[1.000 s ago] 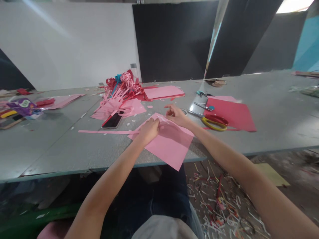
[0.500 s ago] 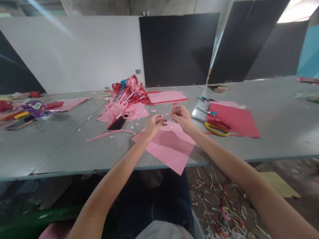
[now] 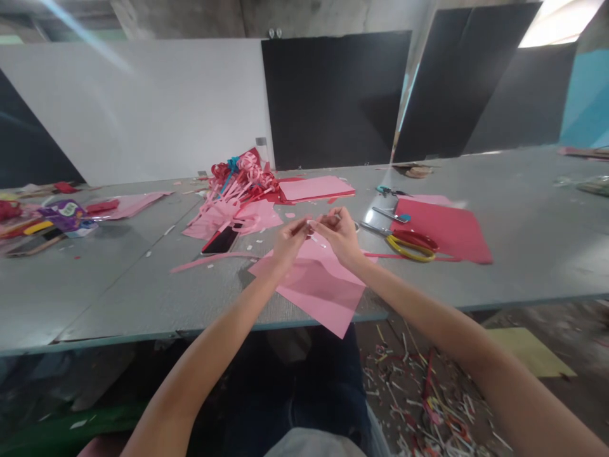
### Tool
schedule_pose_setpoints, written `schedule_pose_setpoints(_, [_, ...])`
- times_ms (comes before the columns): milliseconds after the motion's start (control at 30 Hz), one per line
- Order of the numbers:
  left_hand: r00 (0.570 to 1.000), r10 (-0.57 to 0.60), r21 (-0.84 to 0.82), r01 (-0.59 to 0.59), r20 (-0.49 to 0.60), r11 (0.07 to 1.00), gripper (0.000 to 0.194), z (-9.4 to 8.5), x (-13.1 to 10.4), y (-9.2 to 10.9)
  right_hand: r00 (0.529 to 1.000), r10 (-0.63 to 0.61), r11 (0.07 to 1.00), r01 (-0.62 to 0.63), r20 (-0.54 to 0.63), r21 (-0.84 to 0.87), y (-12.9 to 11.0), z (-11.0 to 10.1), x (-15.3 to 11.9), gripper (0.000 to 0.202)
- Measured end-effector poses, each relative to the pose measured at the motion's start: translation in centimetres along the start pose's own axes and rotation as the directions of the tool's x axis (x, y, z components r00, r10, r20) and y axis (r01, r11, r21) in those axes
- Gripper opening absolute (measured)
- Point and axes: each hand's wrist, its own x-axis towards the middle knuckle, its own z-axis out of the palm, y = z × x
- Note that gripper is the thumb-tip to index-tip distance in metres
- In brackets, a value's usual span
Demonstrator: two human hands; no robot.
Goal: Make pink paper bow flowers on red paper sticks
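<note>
Just above a pink sheet (image 3: 323, 285) lying at the table's front edge, my two hands meet with fingertips pinched. My left hand (image 3: 291, 238) and my right hand (image 3: 341, 238) both grip a small white strip (image 3: 311, 228), whose kind is too small to make out. Part of it dangles below the fingers. A corner of the pink sheet hangs over the edge. To the right of my right hand are scissors (image 3: 412, 244) with red and yellow handles. Left of my left hand a long pink paper strip (image 3: 204, 260) lies near a phone (image 3: 221, 241).
Behind the phone is a heap of pink and red curled paper flowers (image 3: 245, 178). Stacked pink paper (image 3: 316, 188) lies further back, and red sheets (image 3: 447, 228) are at the right. A purple packet (image 3: 69, 216) stands far left. Scraps cover the floor (image 3: 419, 393).
My hands have come together; the gap between their fingertips has closed around the white strip. The view has shifted slightly. The sheet and tools stay put on the table.
</note>
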Motion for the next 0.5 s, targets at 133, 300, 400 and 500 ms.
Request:
schedule_pose_setpoints(133, [0.998,0.014,0.023,-0.013,-0.069,1.0,0.016,0.16,-0.21,0.62,1.0,0.015,1.0,-0.015,-0.001,-0.019,-0.11,-0.12,0.2,0.045])
schedule_pose_setpoints(300, [0.996,0.069,0.055,-0.066,-0.057,0.996,0.011,0.08,-0.09,0.57,1.0,0.012,1.0,-0.013,-0.004,-0.028,-0.26,0.03,0.21,0.042])
schedule_pose_setpoints(400, [0.996,0.069,0.027,-0.068,-0.048,0.997,0.011,0.09,-0.04,0.53,1.0,0.025,1.0,-0.025,-0.01,-0.009,-0.39,0.11,0.18,0.04])
schedule_pose_setpoints(500, [0.998,0.055,-0.034,-0.056,-0.028,0.998,0.011,0.2,-0.15,0.71,0.999,0.041,0.999,-0.04,-0.023,0.01,-0.49,0.17,0.14,0.039])
